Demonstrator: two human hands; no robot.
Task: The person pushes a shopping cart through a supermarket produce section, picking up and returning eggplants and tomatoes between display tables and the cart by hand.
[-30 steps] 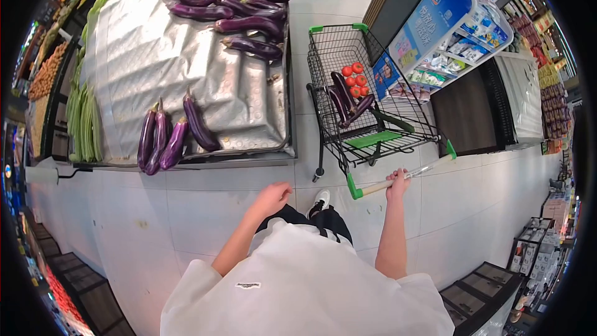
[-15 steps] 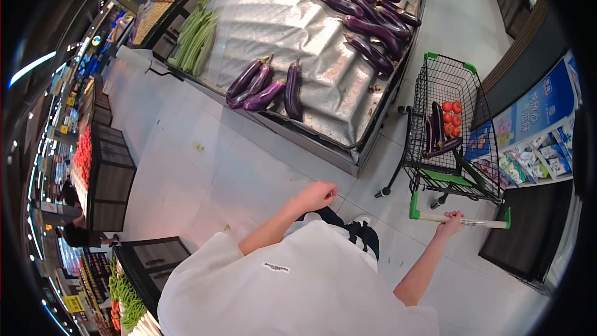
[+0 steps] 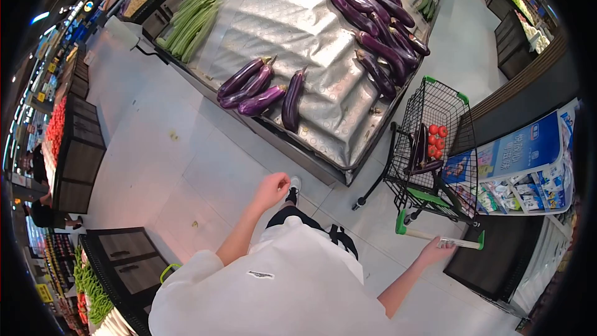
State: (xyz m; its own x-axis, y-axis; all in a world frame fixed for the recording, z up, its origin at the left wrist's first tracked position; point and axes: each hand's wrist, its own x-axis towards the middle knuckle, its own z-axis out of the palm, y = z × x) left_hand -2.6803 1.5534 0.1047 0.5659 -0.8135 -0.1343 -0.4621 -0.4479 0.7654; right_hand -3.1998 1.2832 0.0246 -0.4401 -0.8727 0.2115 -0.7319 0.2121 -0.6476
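My right hand [image 3: 438, 251] is wrapped round the pale handle [image 3: 415, 234] of a shopping cart [image 3: 429, 102] at the right. Inside the cart lie several red tomatoes [image 3: 442, 130] and a few dark purple eggplants [image 3: 428, 167]. My left hand [image 3: 272, 190] hangs in front of me, fingers curled in, with nothing showing in it. It is apart from the display stand [image 3: 273, 149], just short of its near edge. On that stand's silver lining rest a small group of eggplants [image 3: 262, 101] near the front and a larger pile of eggplants [image 3: 385, 51] farther back.
Long green vegetables [image 3: 194, 25] lie at the stand's left end. A blue promotional rack [image 3: 528, 149] with packets stands beside the cart. Dark cabinets [image 3: 127, 255] with produce are at lower left, and a person in dark clothes [image 3: 43, 211] is at far left.
My view has shifted, and a shoe now shows stepped forward under my left hand. My left hand stays curled. My right hand keeps its hold on the cart handle.
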